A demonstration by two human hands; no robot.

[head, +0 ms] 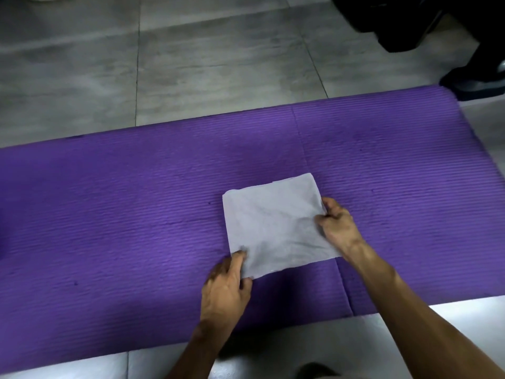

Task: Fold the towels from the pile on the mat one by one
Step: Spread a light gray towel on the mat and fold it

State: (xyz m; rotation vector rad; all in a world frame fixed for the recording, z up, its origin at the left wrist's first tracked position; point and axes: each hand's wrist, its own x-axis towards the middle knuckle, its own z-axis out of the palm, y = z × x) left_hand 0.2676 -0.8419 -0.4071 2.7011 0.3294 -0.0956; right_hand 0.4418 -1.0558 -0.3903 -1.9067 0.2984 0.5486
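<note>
A light grey towel (273, 220), folded into a rough rectangle, lies flat near the middle of the purple mat (123, 214). My left hand (225, 288) pinches the towel's near-left corner between thumb and forefinger. My right hand (337, 224) grips the towel's right edge, with its fingers curled over the cloth. No pile of towels is in view.
The mat lies across a grey tiled floor (205, 58). A dark object (404, 20) stands at the top right, and a dark shoe (481, 83) sits by the mat's far right corner. A white floor strip runs along the mat's near edge.
</note>
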